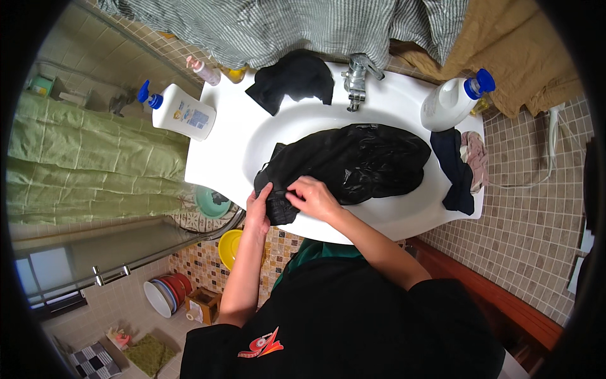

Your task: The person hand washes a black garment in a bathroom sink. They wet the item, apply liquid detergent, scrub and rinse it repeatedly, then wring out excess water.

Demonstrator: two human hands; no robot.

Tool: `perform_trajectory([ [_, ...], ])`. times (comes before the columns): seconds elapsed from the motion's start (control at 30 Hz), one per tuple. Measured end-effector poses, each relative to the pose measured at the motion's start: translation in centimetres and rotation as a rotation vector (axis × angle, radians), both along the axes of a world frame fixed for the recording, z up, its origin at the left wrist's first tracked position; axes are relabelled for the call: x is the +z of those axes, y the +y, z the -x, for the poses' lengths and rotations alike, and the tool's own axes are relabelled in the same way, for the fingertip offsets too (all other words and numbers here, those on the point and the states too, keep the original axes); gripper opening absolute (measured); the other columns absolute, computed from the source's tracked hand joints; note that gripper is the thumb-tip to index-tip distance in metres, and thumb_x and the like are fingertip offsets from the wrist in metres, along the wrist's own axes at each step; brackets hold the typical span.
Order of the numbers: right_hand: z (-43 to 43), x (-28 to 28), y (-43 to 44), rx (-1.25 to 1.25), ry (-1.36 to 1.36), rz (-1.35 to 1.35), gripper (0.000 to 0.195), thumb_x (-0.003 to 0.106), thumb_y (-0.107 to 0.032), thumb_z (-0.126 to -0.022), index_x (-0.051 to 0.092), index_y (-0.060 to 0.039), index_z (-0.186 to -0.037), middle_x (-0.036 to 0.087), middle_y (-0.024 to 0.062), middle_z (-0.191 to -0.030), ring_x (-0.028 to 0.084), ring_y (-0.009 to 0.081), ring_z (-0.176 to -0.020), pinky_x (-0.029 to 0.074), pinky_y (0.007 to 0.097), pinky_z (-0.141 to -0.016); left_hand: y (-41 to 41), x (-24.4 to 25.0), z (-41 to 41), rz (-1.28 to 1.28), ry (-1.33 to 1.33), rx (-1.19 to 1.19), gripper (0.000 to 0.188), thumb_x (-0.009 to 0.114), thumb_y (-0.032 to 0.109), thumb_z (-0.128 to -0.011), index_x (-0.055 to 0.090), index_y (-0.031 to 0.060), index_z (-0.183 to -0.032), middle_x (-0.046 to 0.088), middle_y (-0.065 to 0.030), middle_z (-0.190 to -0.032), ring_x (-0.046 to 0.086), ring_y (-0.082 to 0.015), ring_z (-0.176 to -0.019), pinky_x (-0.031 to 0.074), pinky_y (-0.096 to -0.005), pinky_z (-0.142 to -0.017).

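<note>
A wet black garment [350, 161] lies across the basin of a white washbasin [378, 225], its left end drawn over the front left rim. My left hand [258, 208] grips the edge of that end, thumb on top. Just right of it, my right hand [312, 196] pinches the same cloth between thumb and fingers. Behind the basin stands a chrome faucet [356, 83], its handle turned to the right. A second black cloth [296, 78] is draped on the back rim, left of the faucet.
A white pump bottle [183, 112] stands on the left ledge, a white jug with a blue pump [445, 105] at the back right. Dark blue cloth [454, 170] and pink cloth [475, 156] lie on the right ledge. Striped fabric [307, 28] hangs behind. A yellow basin [230, 247] is below.
</note>
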State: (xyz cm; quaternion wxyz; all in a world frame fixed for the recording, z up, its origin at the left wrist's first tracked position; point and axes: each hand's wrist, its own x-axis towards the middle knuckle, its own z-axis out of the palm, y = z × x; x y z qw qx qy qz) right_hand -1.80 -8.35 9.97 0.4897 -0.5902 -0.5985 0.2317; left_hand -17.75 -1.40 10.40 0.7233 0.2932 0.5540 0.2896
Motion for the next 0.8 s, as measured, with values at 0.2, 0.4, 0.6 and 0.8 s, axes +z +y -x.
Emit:
perform_trajectory([
  [0.2,3.1,1.2,3.6,0.111,0.149,-0.012,0.053,0.048,-0.024,-0.094,0.034,-0.0078,-0.142,0.041,0.0149,-0.141,0.04,0.0301,-0.129,0.031,0.0422,-0.106,-1.1,1.6,-1.9,-0.331,0.044,0.108,0.013,0.051,0.017,-0.097,0.055,0.0049,-0.097,0.058,-0.0005,-0.092,0.052,-0.0074,-0.085,0.043,-0.0224,-0.075],
  [0.4,-3.2,-10.0,-1.1,0.08,-0.667,0.309,0.081,0.048,-0.056,-0.087,0.021,-0.0094,-0.148,0.021,0.0047,-0.155,0.017,0.0171,-0.143,0.008,0.0544,-0.114,-0.2,3.8,-1.6,-0.598,0.064,0.089,0.021,0.049,0.021,-0.098,0.046,0.0092,-0.081,0.042,0.0072,-0.074,0.035,-0.0025,-0.07,0.031,-0.0178,-0.063],
  [0.6,-5.4,-7.6,-0.4,-0.044,-0.45,0.573,0.068,0.045,-0.039,-0.093,0.019,-0.0078,-0.148,0.017,0.0091,-0.155,0.016,0.021,-0.143,0.008,0.0502,-0.114,0.6,1.2,0.0,-0.496,0.155,0.094,0.021,0.049,0.021,-0.098,0.046,0.0092,-0.081,0.048,0.0061,-0.075,0.041,-0.0027,-0.07,0.037,-0.0177,-0.066],
  [0.8,4.4,0.3,3.4,0.202,-0.083,0.028,0.081,0.051,-0.045,-0.089,0.013,-0.0066,-0.149,0.011,0.0128,-0.156,0.011,0.0256,-0.144,0.0,0.0526,-0.114,1.0,2.3,0.6,-0.265,0.131,0.087,0.071,0.055,0.028,-0.094,0.02,-0.0114,-0.142,0.042,-0.0196,-0.137,0.044,-0.0232,-0.123,0.037,-0.0314,-0.1],
])
